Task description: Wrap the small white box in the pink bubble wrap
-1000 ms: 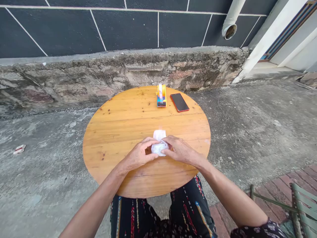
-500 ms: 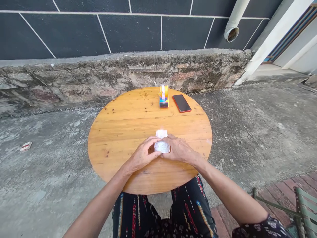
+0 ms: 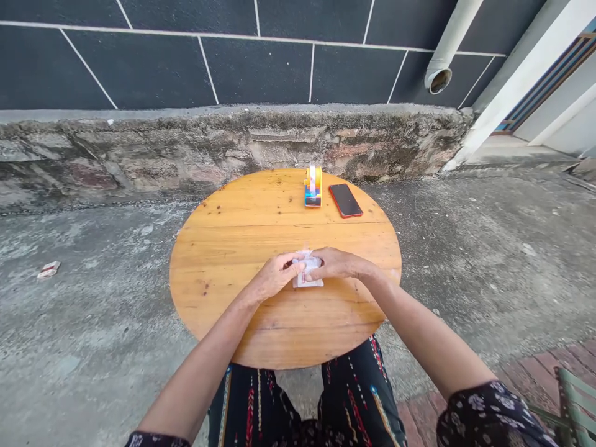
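A small white packet (image 3: pixel 313 280), apparently wrapped in clear plastic, is between my two hands near the middle of the round wooden table (image 3: pixel 223 248). My left hand (image 3: pixel 278 273) grips its left side, thumb resting on the top. From the right, my right hand (image 3: pixel 333 263) holds the other side with fingers curled over it. Faint printing shows on the packet's near part, but I cannot read it. Fingers hide part of its far side.
At the table's far side stands a yellow and blue tape dispenser (image 3: pixel 313 187), with a red-edged phone (image 3: pixel 345 200) lying to its right. Behind is a stone ledge (image 3: pixel 186 155) below a dark tiled wall. A green slatted chair (image 3: pixel 577 397) is at lower right.
The packet has tipped so that more of its near part shows, flatter to the table. My hands have shifted their grip over its top. The view has moved slightly.
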A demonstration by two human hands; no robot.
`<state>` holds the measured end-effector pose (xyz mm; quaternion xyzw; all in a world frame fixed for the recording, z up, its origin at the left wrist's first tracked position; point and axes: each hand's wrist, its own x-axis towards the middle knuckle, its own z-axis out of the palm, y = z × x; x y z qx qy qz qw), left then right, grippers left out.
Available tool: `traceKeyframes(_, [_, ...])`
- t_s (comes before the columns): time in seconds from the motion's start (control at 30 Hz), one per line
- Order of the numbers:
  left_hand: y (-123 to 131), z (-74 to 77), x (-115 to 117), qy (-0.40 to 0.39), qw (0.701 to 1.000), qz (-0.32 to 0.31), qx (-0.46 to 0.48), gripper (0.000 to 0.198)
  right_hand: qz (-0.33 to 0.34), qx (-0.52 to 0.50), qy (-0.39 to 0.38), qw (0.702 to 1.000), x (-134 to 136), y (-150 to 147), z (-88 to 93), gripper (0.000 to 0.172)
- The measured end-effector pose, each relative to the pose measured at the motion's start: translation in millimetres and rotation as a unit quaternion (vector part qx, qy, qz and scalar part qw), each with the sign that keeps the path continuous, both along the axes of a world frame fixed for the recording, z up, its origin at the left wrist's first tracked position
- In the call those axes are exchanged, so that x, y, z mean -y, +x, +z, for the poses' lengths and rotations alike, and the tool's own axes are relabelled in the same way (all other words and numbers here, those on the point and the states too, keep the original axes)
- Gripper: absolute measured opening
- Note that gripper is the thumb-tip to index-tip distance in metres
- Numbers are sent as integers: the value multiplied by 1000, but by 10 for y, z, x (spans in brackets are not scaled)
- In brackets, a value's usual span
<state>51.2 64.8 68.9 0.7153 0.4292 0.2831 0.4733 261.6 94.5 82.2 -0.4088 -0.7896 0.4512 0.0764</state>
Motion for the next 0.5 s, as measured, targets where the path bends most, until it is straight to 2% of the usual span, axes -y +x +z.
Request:
traceKeyframes(0.13, [-8, 30, -57, 42, 998, 10, -37, 41, -81, 37, 82, 993, 75, -26, 9, 53])
traceKeyframes(0.3, [11, 17, -146, 51, 997, 11, -61, 42, -84, 115, 164, 976, 153, -73, 75, 41])
traceKeyframes(0.4, [57, -15, -196, 58, 995, 45, -72, 39, -98, 136, 205, 964, 156, -79, 0, 43])
traceKeyframes(0.5, [106, -63, -227, 83, 989, 88, -85, 34, -144, 109, 237, 955, 187, -88, -105, 46])
